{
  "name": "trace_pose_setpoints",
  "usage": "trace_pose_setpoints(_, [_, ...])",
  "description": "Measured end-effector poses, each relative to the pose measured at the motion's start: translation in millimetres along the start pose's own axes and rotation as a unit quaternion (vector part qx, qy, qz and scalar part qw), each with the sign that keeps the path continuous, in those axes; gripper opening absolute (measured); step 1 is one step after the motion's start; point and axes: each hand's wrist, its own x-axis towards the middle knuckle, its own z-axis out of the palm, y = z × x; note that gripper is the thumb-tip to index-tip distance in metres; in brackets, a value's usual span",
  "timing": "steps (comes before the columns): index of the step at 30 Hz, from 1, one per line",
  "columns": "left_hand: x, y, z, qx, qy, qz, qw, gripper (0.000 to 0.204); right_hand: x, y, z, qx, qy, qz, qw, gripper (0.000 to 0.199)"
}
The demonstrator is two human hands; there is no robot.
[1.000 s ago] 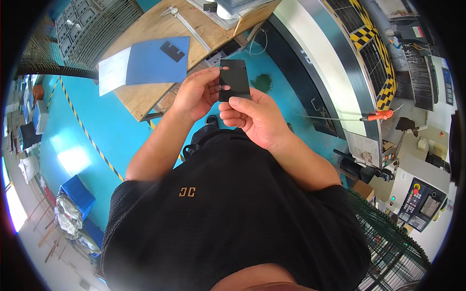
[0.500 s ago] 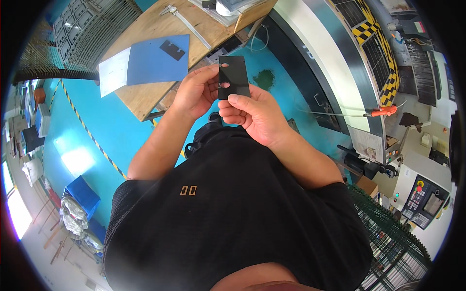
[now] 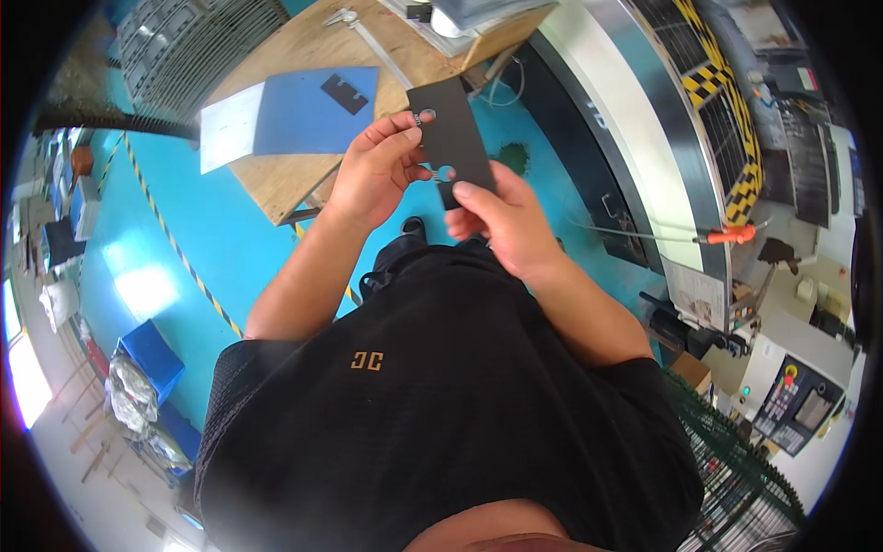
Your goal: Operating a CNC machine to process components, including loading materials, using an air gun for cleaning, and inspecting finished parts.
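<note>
Held up in front of me is a flat, dark rectangular plate (image 3: pixel 457 129) with two rounded notches along its left edge. My right hand (image 3: pixel 510 221) grips its lower right corner, thumb on the face and fingers behind. My left hand (image 3: pixel 375 175) pinches the left edge between the two notches; some of its fingertips are hidden by the plate. A similar dark notched plate (image 3: pixel 344 93) lies on a blue folder (image 3: pixel 294 115) on the wooden table beyond my left hand.
A caliper (image 3: pixel 377 46) rests on the wooden table (image 3: pixel 267 189). To the right stands a large machine with a white curved panel (image 3: pixel 635 120), an orange-handled air gun (image 3: pixel 731 235) and a control panel (image 3: pixel 798 400). A wire rack (image 3: pixel 198 55) is at the far left.
The plate has tilted, its top leaning left and its face turned more toward me. My right hand has shifted slightly right and down, and the view has moved a little.
</note>
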Motion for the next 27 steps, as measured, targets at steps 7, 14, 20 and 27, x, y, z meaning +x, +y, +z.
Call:
trace_pose_setpoints(7, [-84.6,21.5,-43.0,0.065,-0.019,0.129,0.989,0.024,44.2,-23.9,0.8,-0.213,-0.099,-0.045,0.971,0.015])
trace_pose_setpoints(14, [-183.8,5.3,-63.0,0.084,0.203,0.147,0.965,0.023,91.4,8.9,73.5,-0.251,-0.222,0.021,0.942,0.016])
trace_pose_setpoints(20, [-244.8,-21.0,-74.0,0.023,0.323,0.204,0.924,0.023,124.2,56.0,130.7,-0.274,-0.324,0.073,0.903,0.011])
trace_pose_setpoints(27, [-278.2,-41.6,-82.5,-0.034,0.366,0.247,0.897,0.021,125.2,88.4,166.1,-0.298,-0.362,0.104,0.877,0.011])
